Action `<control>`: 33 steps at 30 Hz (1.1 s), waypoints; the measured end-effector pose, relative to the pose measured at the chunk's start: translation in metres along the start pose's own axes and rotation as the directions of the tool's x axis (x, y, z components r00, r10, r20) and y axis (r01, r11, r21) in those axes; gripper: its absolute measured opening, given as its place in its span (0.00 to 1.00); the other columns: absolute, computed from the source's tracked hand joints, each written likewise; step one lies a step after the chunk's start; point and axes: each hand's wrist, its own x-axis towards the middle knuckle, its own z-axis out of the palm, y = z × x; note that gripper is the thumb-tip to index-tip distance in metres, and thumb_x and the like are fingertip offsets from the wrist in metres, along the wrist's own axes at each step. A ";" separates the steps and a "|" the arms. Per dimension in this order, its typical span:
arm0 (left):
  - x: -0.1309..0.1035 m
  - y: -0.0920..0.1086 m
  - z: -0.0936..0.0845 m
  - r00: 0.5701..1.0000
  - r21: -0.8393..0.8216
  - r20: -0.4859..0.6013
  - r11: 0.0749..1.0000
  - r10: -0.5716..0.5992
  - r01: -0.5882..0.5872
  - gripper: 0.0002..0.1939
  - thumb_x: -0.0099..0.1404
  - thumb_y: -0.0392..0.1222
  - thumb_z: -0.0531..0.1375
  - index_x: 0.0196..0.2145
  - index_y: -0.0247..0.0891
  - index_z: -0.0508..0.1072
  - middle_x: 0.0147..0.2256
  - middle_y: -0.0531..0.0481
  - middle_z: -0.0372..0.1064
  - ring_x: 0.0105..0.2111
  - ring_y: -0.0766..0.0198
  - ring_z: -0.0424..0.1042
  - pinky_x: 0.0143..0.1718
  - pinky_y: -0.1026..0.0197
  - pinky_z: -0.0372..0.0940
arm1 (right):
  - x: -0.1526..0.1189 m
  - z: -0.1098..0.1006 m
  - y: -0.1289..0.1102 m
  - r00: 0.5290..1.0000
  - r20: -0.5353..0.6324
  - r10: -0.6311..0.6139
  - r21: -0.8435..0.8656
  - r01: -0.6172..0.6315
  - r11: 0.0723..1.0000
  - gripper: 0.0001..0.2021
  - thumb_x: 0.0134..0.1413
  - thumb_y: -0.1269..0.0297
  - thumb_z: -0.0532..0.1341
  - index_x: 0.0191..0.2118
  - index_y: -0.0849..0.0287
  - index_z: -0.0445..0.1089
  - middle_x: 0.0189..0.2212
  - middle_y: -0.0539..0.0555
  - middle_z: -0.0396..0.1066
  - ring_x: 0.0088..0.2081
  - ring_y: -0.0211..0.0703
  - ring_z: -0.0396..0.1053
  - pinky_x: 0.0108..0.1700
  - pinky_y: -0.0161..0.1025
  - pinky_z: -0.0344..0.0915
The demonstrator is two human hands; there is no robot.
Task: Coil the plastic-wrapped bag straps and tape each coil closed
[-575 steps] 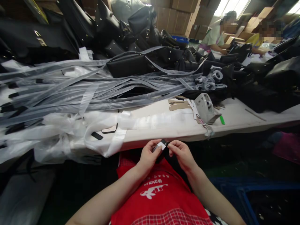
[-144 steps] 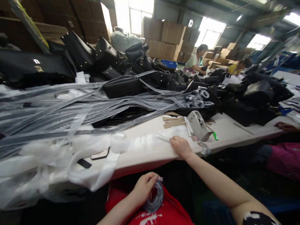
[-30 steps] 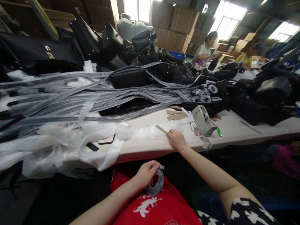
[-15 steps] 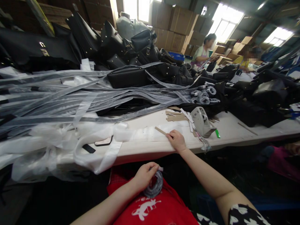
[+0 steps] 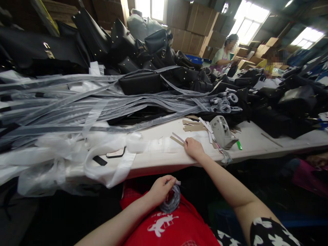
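My left hand [image 5: 162, 189] is closed on a coiled grey strap [image 5: 171, 202] above the red apron [image 5: 164, 223]. Over the table's front part, my right hand [image 5: 194, 149] pinches the right end of thin cardboard strips [image 5: 176, 139], one brown and one paler. Just behind that hand lies a pile of brown and white strips [image 5: 196, 126]. A grey tape dispenser [image 5: 222, 131] stands to its right, with a small green object [image 5: 239, 145] beside it.
Long wrapped straps [image 5: 143, 102] and clear plastic [image 5: 64, 150] cover the left of the white table [image 5: 153, 159]. Black bags [image 5: 140, 83] are heaped behind. Coiled straps [image 5: 225, 102] lie beyond the dispenser. Two people are at the back right.
A second, paler strip now shows beside the brown one at my right hand, and its fingers have closed in more. My left hand keeps the coil. The view has shifted slightly.
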 end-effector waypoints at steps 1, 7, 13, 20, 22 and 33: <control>-0.001 0.000 0.000 1.000 0.011 -0.002 1.000 0.007 -0.007 0.30 0.59 0.66 0.54 0.36 0.33 0.73 0.17 0.56 0.60 0.13 0.70 0.55 0.14 0.66 0.53 | 0.005 -0.004 0.001 1.000 0.003 0.021 0.004 -0.021 1.000 0.09 0.62 0.64 0.54 0.40 0.61 0.69 0.37 0.59 0.72 0.37 0.46 0.68 0.38 0.38 0.57; -0.008 0.000 -0.006 1.000 0.014 -0.004 1.000 0.005 -0.005 0.27 0.62 0.63 0.52 0.37 0.33 0.72 0.15 0.57 0.58 0.12 0.69 0.57 0.14 0.66 0.54 | -0.016 -0.057 0.000 0.972 -0.195 0.133 0.090 -0.117 0.989 0.18 0.67 0.63 0.43 0.50 0.63 0.66 0.44 0.62 0.72 0.43 0.50 0.68 0.41 0.39 0.57; -0.008 -0.002 -0.006 0.999 -0.035 -0.018 0.999 -0.036 0.035 0.24 0.64 0.59 0.52 0.38 0.33 0.72 0.13 0.57 0.59 0.13 0.69 0.58 0.15 0.67 0.54 | -0.110 -0.120 -0.034 0.911 0.284 -0.298 0.397 0.171 0.902 0.12 0.54 0.56 0.58 0.24 0.53 0.72 0.20 0.48 0.70 0.24 0.38 0.65 0.28 0.35 0.53; -0.008 -0.004 0.002 1.000 0.008 -0.007 1.000 0.010 -0.009 0.24 0.64 0.59 0.52 0.38 0.34 0.73 0.14 0.57 0.59 0.13 0.68 0.59 0.15 0.67 0.56 | -0.147 -0.121 -0.059 0.882 0.375 -0.284 0.307 0.171 0.936 0.11 0.49 0.62 0.57 0.20 0.58 0.71 0.18 0.50 0.69 0.23 0.37 0.61 0.28 0.36 0.48; -0.010 -0.003 0.003 1.000 0.023 -0.005 0.999 0.029 -0.029 0.22 0.65 0.58 0.52 0.38 0.35 0.73 0.14 0.57 0.59 0.13 0.68 0.60 0.15 0.67 0.56 | -0.147 -0.116 -0.062 0.881 0.372 -0.291 0.329 0.168 0.929 0.11 0.49 0.63 0.57 0.21 0.57 0.71 0.18 0.50 0.69 0.22 0.36 0.61 0.28 0.36 0.48; -0.017 0.000 0.002 0.995 0.049 -0.038 0.995 0.088 -0.086 0.18 0.65 0.53 0.52 0.31 0.36 0.72 0.22 0.52 0.69 0.19 0.64 0.66 0.21 0.64 0.61 | -0.138 -0.078 -0.071 0.900 0.266 -0.345 0.372 0.234 0.898 0.10 0.51 0.57 0.61 0.26 0.56 0.73 0.23 0.51 0.73 0.25 0.39 0.66 0.28 0.36 0.49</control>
